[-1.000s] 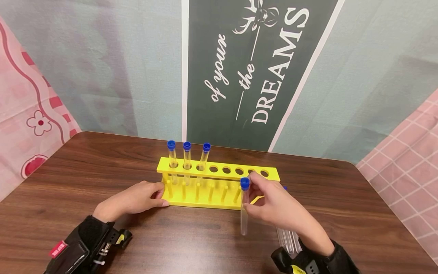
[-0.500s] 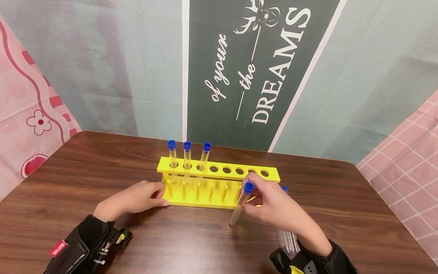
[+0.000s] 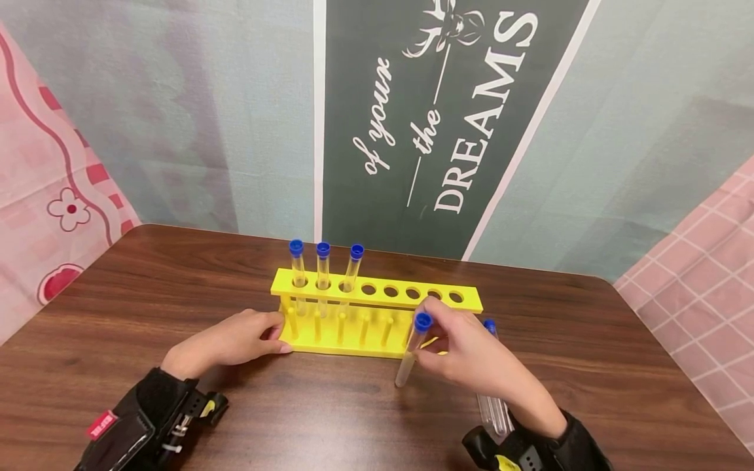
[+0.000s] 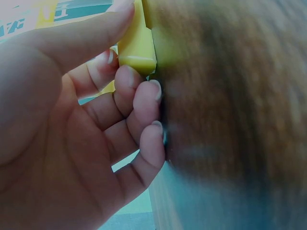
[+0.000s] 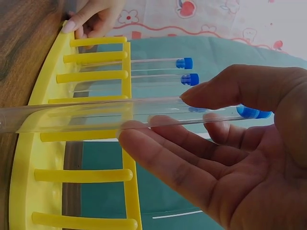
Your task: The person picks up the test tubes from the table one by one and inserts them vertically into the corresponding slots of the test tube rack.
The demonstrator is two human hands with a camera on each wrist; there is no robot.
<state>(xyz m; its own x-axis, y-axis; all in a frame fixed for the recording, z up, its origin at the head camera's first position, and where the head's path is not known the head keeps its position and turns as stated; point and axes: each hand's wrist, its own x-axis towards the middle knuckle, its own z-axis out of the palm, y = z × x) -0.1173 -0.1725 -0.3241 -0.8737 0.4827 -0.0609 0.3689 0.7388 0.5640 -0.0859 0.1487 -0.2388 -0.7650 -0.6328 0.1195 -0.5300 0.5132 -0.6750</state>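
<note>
A yellow rack stands on the table, with three blue-capped tubes in its holes at the left end. My left hand grips the rack's lower left corner; in the left wrist view, the thumb and fingers pinch the yellow end. Between thumb and fingers, my right hand holds a clear tube in front of the rack's right part, tilted with its blue cap up and to the right. In the right wrist view that tube crosses in front of the rack's pegs.
More clear tubes lie on the brown table, partly under my right forearm, one blue cap showing beyond the hand. Several holes at the rack's right hold no tube. A printed curtain hangs behind the table.
The held tube has gone from nearly upright to tilted, its lower end swinging left; over the last half second its cap moved slightly left. My left hand and the rack stay in place.
</note>
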